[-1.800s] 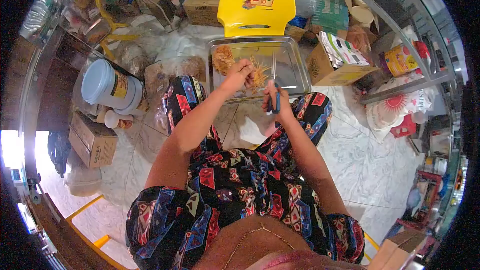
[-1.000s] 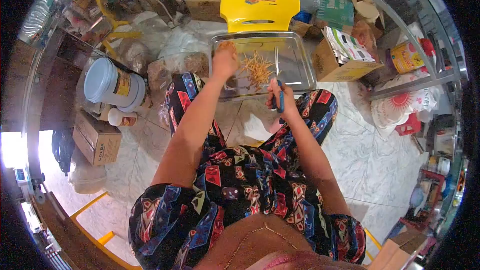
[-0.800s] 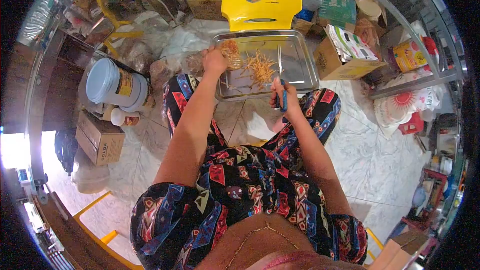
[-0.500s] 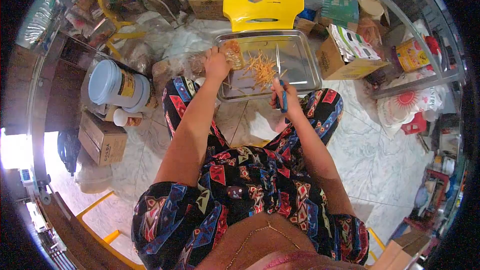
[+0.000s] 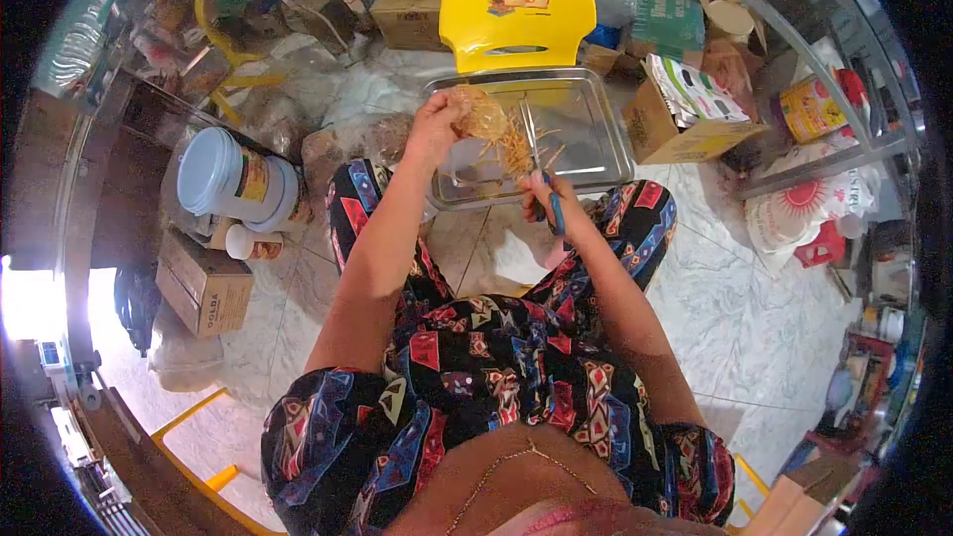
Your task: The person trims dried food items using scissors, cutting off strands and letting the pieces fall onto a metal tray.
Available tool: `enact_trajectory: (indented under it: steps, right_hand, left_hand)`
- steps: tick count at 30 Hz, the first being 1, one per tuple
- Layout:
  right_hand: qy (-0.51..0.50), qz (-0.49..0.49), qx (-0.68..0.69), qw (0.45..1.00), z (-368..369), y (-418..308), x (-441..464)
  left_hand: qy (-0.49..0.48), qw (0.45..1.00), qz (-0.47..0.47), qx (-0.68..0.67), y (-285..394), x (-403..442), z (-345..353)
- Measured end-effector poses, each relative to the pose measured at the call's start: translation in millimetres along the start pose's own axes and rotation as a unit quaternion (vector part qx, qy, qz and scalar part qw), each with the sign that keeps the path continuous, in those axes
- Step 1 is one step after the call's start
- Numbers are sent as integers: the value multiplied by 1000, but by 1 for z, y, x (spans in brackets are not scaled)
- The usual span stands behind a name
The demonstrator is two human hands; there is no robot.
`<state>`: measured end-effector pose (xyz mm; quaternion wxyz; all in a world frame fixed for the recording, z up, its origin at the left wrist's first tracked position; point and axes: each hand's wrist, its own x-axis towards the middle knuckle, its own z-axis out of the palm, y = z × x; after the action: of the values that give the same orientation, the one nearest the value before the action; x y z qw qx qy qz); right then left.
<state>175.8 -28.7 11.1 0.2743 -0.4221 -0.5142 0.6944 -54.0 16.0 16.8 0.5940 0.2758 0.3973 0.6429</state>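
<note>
Hands at work over a shallow tray (image 5: 617, 124), seen from the wearer's head. The left hand (image 5: 438, 126), its fingers closed, grips the near-left side of an amber bundle (image 5: 485, 119), which appears to be in clear plastic and lies over the left part of the tray. The right hand (image 5: 552, 201) is closed around the blue handles of a pair of scissors (image 5: 556, 215) at the tray's near edge; the blades point away from the body, over the tray. Whether the blades are parted cannot be told. Between bundle and blades lies a loose heap of thin, straw-coloured strands (image 5: 514, 153), some close against the scissors. The tray is rectangular, with a shiny rim, and sits just beyond the knees of the patterned trousers (image 5: 635, 223). Beyond its far edge stands a yellow chair back (image 5: 518, 10) printed with the letters "abc". To the right, an open carton (image 5: 685, 142) holds flat printed packets (image 5: 695, 91); farther right is a white sack (image 5: 794, 213) with a red sun emblem. To the left, a pale blue bucket (image 5: 223, 174) lies tilted, with a small white jar (image 5: 250, 242) near it and a closed cardboard box (image 5: 204, 283) nearer the wearer. The floor (image 5: 735, 328) is pale, grey-veined tile.
</note>
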Motion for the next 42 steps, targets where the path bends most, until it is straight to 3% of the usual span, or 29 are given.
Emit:
enact_trajectory:
  steps: [6, 9, 11, 21, 42]
  right_hand:
    - [-23, -10, 1, 1000, 0, 2, 0]
    - [-41, 9, -1, 999, 3, -1, -3]
    - [-38, 8, -15, 999, 3, 0, -2]
    - [-33, 16, -5, 999, 3, -1, -2]
    - [-8, 22, -30, 999, 7, -14, -11]
  left_hand:
    - [-17, 1000, 19, -9, -4, -6, 7]
    - [2, 1000, -15, -17, -3, -11, 18]
    - [-41, 998, -1, -52, -6, -12, 21]
    - [-12, 998, -6, -57, -23, -14, 33]
    - [-19, 998, 30, 55, -27, -14, 34]
